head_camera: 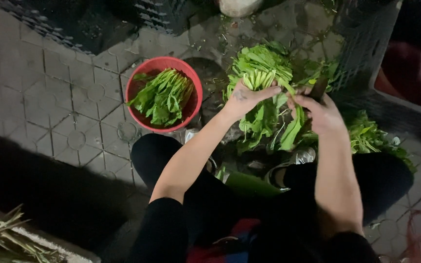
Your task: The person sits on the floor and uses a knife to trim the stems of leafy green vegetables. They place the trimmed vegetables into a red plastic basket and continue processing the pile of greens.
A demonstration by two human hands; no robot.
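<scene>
Now, left hand: gripping greens bunch
right hand: pinching a leaf
red basin: holding greens

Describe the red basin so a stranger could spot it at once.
Start from the grey patterned paving left of the person's left hand. There sits the red basin, round and plastic, with cut leafy greens lying inside. It is the only red, round container; the other greens lie loose in a pile.

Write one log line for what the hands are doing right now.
left hand: holds bunch of leafy greens | right hand: grips dark-handled tool, maybe a knife | red basin: greens inside, on paved ground
</scene>
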